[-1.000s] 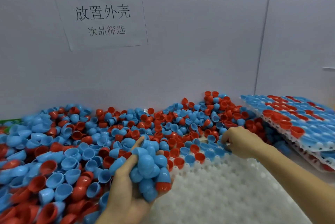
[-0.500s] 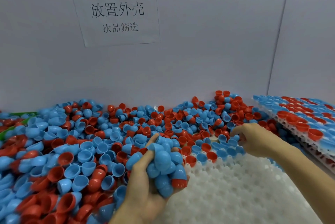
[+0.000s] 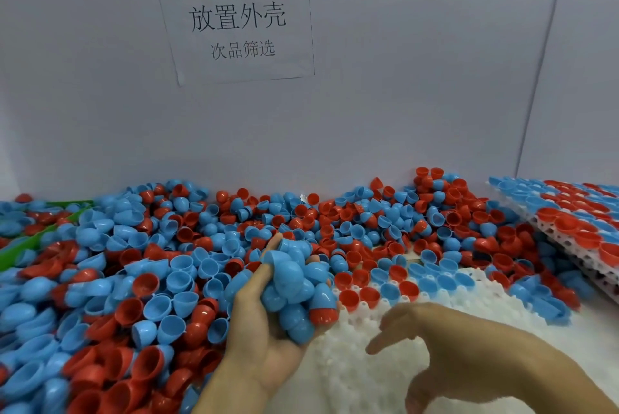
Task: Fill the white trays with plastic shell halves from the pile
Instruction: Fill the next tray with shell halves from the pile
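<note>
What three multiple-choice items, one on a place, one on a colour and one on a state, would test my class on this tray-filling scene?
1. Where does the filled tray stack lie?
A. at the far right
B. at the far left
C. under the paper sign

2. What colour are most shells in the handful held by the left hand?
A. green
B. blue
C. white

3. In what state is the right hand?
A. gripping a red shell
B. pressed flat on the wall
C. holding nothing, fingers loosely bent over the white tray

Answers: 1 A, the stack sits by the right edge past the pile; 2 B, only one red end shows among the blue; 3 C, no shell is between its fingers.
</note>
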